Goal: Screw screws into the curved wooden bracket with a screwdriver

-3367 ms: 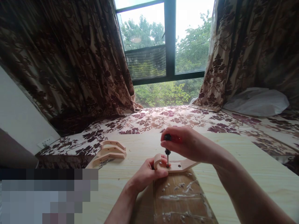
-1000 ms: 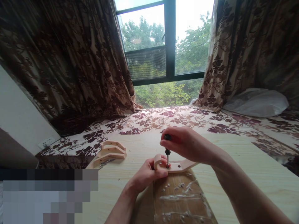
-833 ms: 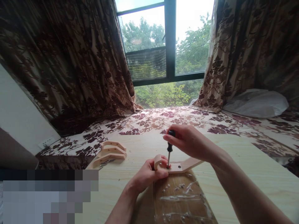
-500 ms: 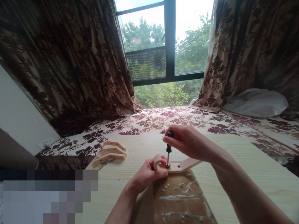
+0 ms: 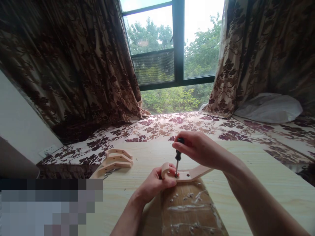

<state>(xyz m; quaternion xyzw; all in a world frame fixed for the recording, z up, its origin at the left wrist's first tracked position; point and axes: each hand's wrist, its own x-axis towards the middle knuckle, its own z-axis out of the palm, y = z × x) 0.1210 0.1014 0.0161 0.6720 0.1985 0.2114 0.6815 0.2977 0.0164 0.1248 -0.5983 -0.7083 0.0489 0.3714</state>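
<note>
My right hand [image 5: 194, 147] grips the black handle of a screwdriver [image 5: 178, 154], which stands nearly upright. Its tip meets a screw spot near the left end of a pale wooden piece [image 5: 194, 174]. That piece has a curled left end and an angled right arm, and a dark hole shows right of the screwdriver tip. Closed around the curled end, my left hand [image 5: 157, 180] holds the piece, with fingers close to the screwdriver tip. The wooden piece lies over the far end of a brown board [image 5: 189, 209] partly covered with shiny clear tape or film.
Similar bent wooden pieces [image 5: 119, 159] lie at the left of the pale wooden tabletop [image 5: 258, 186], with several dark screws [image 5: 110, 171] beside them. Beyond is a flower-patterned window seat [image 5: 167, 126], with a white plastic bag [image 5: 270, 108] at right. The lower left is pixelated.
The screwdriver handle has tilted very slightly to the right with my right hand. My left hand and the wooden piece stay practically where they were.
</note>
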